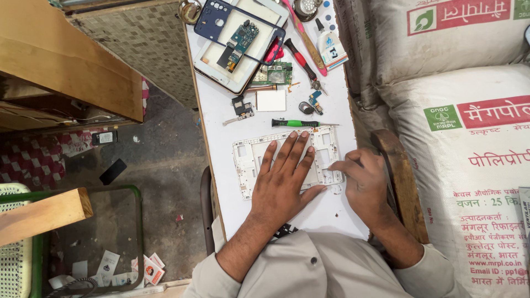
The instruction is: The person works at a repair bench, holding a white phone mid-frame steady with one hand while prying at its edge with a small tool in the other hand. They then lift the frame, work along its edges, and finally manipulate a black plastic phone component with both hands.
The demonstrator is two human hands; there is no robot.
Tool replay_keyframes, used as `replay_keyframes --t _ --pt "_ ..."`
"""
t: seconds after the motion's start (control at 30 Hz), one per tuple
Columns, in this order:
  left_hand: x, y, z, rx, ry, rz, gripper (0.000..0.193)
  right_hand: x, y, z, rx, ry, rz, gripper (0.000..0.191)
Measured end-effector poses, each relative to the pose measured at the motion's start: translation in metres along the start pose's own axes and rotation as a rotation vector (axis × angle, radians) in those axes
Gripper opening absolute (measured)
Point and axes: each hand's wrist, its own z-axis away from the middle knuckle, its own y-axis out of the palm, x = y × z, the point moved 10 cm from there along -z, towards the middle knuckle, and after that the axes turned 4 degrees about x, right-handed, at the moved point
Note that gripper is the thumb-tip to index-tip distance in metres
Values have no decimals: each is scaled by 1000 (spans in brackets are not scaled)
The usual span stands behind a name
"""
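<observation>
Head view, work surface: a narrow white table top (331, 212) runs away from the person, between a grey floor on one side and large white woven sacks (469, 165) on the other.
Frame: a white plastic rectangular device frame with cut-out windows (248, 157) lies flat near the table's near end.
Left hand: the left hand (284, 185) lies palm down on the frame, fingers spread and stretched forward, pressing it to the table.
Right hand: the right hand (364, 182) is curled at the frame's right edge, fingertips pinched together on something small; what it pinches is too small to tell.
Screwdriver: a green-and-black handled screwdriver (298, 123) lies crosswise just beyond the frame, apart from both hands.
Farther parts: a small white square pad (271, 100), a green circuit board (274, 73) and a dark blue phone back cover (212, 16) on a white tablet shell (234, 81) lie near the table's far end.
Tools: a red-handled tool (298, 55) and a small white glue bottle (330, 45) lie beside them.
</observation>
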Motion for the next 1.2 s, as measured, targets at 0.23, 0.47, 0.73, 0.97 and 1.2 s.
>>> replay_keyframes --t 0.23,0.47,0.73,0.97,1.2 --pt "-1 -2 -1 7 -10 8 73 -5 -4 0 -27 67 -81 40" --pt "-1 0 0 7 5 9 73 2 -3 0 -28 -16 -2 37" --pt "-2 -2 0 6 -5 11 72 -3 -3 -1 -29 50 -63 43" --pt "-2 -3 0 2 0 11 73 -4 0 -2 -4 40 -28 41" --pt "-2 -4 0 -4 4 1 73 -2 -2 -1 -16 27 -47 40"
